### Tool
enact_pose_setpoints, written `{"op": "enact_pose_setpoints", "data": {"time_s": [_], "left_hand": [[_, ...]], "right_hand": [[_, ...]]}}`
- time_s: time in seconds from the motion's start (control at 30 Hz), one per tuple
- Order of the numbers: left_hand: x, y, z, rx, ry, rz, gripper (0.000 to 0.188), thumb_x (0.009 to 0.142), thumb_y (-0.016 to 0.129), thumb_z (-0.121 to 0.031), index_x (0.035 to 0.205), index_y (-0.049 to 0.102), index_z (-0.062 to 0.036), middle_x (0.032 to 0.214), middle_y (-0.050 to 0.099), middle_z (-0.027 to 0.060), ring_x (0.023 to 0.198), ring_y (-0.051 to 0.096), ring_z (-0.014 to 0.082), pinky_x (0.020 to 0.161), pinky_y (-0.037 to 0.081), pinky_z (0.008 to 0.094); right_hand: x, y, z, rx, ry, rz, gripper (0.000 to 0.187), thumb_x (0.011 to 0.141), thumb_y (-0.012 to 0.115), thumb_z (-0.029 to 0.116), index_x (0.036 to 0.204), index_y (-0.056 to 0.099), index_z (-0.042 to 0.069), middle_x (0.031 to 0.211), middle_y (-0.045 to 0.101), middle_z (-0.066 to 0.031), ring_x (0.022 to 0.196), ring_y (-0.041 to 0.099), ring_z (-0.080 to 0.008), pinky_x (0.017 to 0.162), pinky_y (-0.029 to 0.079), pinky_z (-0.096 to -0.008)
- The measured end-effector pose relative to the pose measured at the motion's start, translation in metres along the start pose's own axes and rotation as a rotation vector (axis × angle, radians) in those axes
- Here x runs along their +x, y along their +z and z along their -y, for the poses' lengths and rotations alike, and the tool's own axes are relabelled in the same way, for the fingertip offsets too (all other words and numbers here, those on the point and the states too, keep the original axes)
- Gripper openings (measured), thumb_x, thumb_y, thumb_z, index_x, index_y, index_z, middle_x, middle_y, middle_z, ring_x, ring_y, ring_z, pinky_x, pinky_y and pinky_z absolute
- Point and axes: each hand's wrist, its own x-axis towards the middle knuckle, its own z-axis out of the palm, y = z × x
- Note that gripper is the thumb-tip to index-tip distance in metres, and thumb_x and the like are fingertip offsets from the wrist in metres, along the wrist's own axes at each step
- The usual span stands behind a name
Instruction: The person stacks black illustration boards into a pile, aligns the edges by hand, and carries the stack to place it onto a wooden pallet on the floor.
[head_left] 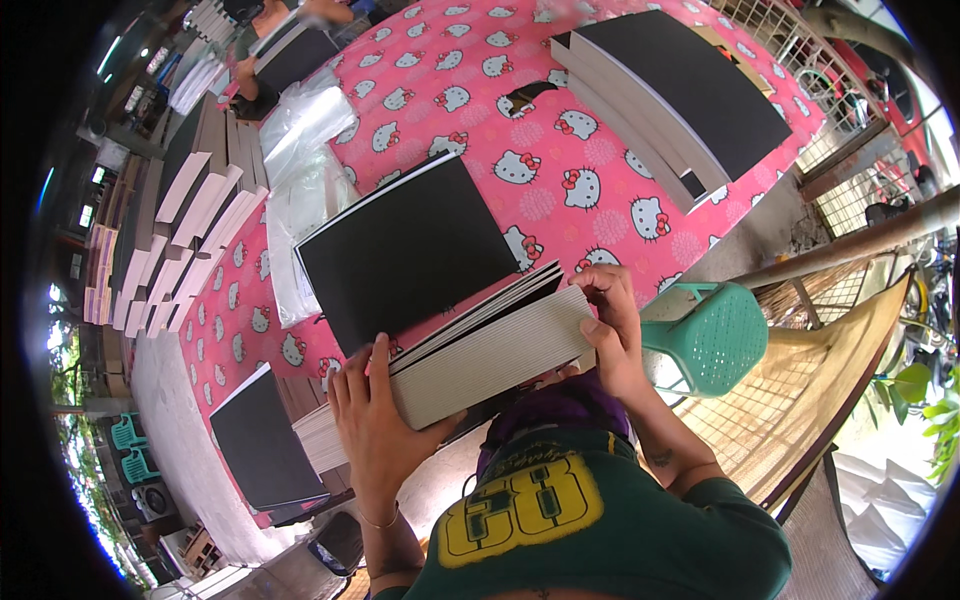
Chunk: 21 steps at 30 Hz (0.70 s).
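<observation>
In front of my body, a thick stack of boards (pixel 490 350) is tilted so that its pale, ridged edges face up; black faces show where a few boards fan apart at the far side. My left hand (pixel 378 432) clasps its left end, fingers over the far side and thumb along the near side. At the right end, my right hand (pixel 612 330) pinches the stack between thumb and fingers. Just beyond lies a black board (pixel 405 250) with a white edge, flat on the table. Nearer on the left is another black-topped stack (pixel 262 445).
A pink cat-patterned cloth covers the table (pixel 540 205). At far right sits a large black-topped stack (pixel 690 85); a small dark object (pixel 530 96) lies beside it. Clear plastic sheets (pixel 300 190) and tall board piles (pixel 185 215) line the left. A green stool (pixel 710 340) stands right. A co-worker (pixel 255 45) is beyond.
</observation>
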Motion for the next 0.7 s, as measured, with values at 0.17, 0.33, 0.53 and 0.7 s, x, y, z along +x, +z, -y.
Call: {"op": "enact_pose_setpoints", "data": {"time_s": [0.17, 0.33, 0.53, 0.7], "left_hand": [[-0.002, -0.001, 0.004, 0.027, 0.019, -0.026, 0.121, 0.057, 0.087, -0.058, 0.156, 0.033, -0.0122, 0.158, 0.028, 0.0264, 0.149, 0.022, 0.0444, 0.119, 0.014, 0.0615], [-0.002, -0.006, 0.007, 0.010, 0.066, -0.011, 0.121, 0.063, 0.084, -0.062, 0.157, 0.031, -0.0078, 0.160, 0.022, 0.0305, 0.151, 0.018, 0.0458, 0.119, 0.010, 0.0631], [-0.005, -0.011, 0.012, 0.024, 0.138, -0.013, 0.120, 0.067, 0.081, -0.065, 0.153, 0.031, 0.0024, 0.157, 0.025, 0.0315, 0.149, 0.022, 0.0461, 0.119, 0.015, 0.0603], [-0.003, -0.016, 0.016, -0.035, 0.133, 0.213, 0.095, 0.068, 0.082, -0.062, 0.127, 0.049, 0.0054, 0.124, 0.057, 0.0254, 0.116, 0.057, 0.0420, 0.098, 0.045, 0.0517]], "right_hand": [[0.012, -0.011, -0.014, -0.010, 0.034, 0.184, 0.045, 0.078, 0.052, 0.020, 0.120, 0.048, 0.003, 0.126, 0.049, -0.0146, 0.116, 0.047, -0.0243, 0.102, 0.038, -0.0388], [0.018, -0.002, -0.012, 0.281, 0.176, 0.251, 0.051, 0.079, 0.049, 0.023, 0.126, 0.037, 0.007, 0.151, 0.039, -0.0203, 0.128, 0.049, -0.0297, 0.108, 0.036, -0.0437], [0.024, -0.003, -0.014, 0.275, 0.152, 0.333, 0.051, 0.087, 0.052, 0.036, 0.126, 0.037, 0.008, 0.154, 0.036, -0.0222, 0.132, 0.048, -0.0313, 0.110, 0.035, -0.0448], [0.008, -0.012, -0.037, 0.164, 0.000, 0.337, 0.091, 0.084, 0.061, 0.072, 0.139, 0.037, 0.004, 0.143, 0.048, -0.0178, 0.131, 0.047, -0.0262, 0.110, 0.034, -0.0424]]}}
